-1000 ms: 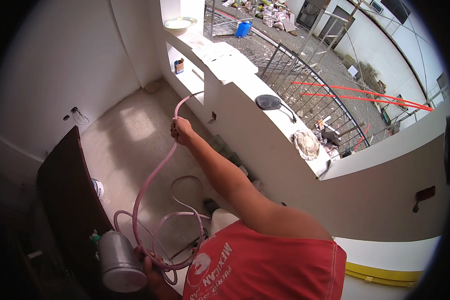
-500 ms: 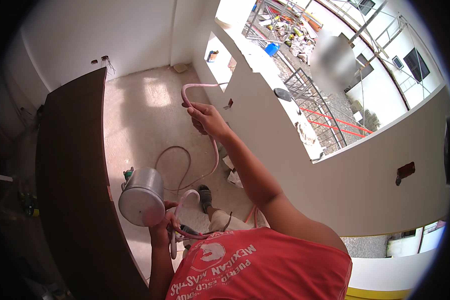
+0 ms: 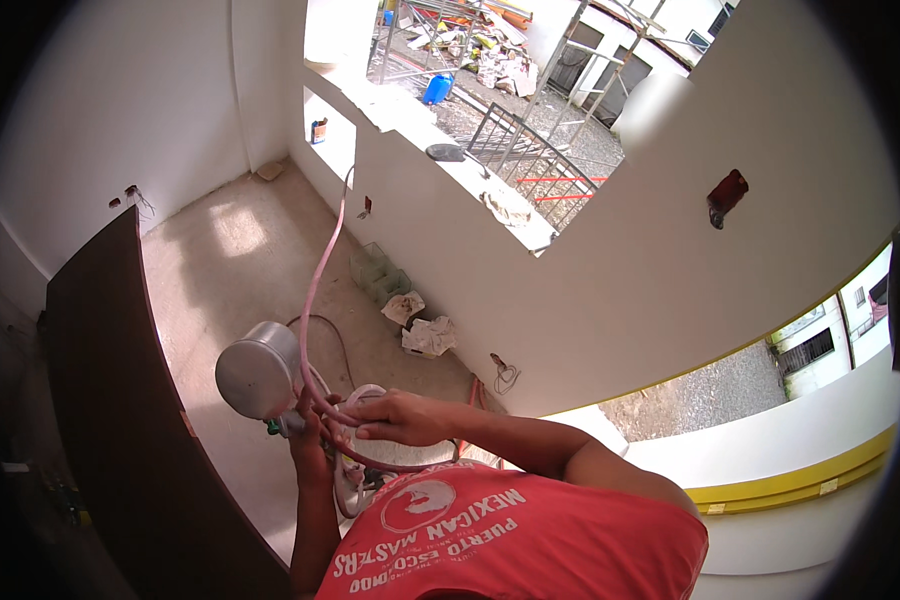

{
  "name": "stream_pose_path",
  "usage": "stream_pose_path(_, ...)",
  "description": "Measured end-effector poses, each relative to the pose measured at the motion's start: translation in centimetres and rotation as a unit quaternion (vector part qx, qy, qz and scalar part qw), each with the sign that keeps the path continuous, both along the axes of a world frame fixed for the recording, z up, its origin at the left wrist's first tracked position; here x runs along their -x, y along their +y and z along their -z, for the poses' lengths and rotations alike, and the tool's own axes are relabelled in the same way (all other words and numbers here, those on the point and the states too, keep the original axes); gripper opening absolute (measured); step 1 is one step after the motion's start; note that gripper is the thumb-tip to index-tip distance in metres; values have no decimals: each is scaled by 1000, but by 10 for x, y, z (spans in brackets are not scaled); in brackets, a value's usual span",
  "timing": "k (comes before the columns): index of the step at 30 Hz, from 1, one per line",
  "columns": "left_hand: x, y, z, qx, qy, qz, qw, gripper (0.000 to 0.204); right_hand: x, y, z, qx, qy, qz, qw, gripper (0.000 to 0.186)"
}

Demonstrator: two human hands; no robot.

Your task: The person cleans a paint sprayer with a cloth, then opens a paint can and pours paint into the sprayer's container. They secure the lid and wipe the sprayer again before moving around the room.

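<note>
A spray gun with a round silver metal cup (image 3: 255, 370) and a small green fitting hangs at lower centre. My left hand (image 3: 315, 432) is closed round its handle, beside loops of hose. The pink hose (image 3: 324, 262) runs from the small wall opening (image 3: 322, 140) down to my hands, and my right hand (image 3: 400, 417) is closed on it close to my left hand. More hose loops bunch below both hands, partly hidden by my red top.
A dark curved panel (image 3: 100, 340) stands at left. A low wall with a window ledge (image 3: 507, 231) runs along the right, with glass blocks (image 3: 375, 270) and crumpled paper (image 3: 425, 335) at its foot. Outside are scaffolding (image 3: 560, 90), railing and debris. A yellow strip (image 3: 790, 480) lies lower right.
My right hand has come back from its outstretched place to beside my left hand, drawing the hose closer. The view has shifted.
</note>
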State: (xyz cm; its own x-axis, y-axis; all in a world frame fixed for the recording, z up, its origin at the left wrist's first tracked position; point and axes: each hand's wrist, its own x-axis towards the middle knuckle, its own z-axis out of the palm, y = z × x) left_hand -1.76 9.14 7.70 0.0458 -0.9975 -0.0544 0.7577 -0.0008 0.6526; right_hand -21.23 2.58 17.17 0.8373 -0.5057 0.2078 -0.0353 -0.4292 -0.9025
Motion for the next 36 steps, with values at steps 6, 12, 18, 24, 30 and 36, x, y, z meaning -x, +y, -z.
stream_pose_path(6, 52, 44, 6, 35, -10, -43, 998, 57, 68, 103, -28, -31, 50, -83, 995, 50)
stream_pose_path(12, 131, 124, 1, 16, 5, -42, 999, 46, 162, 166, -20, -43, 35, -61, 997, 42)
stream_pose_path(18, 185, 221, 2, 39, 31, -47, 998, 48, 216, 240, -31, -66, 93, -164, 980, 49)
stream_pose_path(24, 198, 308, -16, 170, 83, -27, 982, 44, 243, 298, -34, -29, 5, -259, 966, 50)
stream_pose_path(30, 209, 399, -30, 191, 89, -46, 976, 43, 248, 368, -34, -5, 10, -340, 941, 51)
stream_pose_path(36, 208, 518, -38, 154, 44, -108, 981, 55, 235, 469, -26, 26, -31, -379, 925, 47)
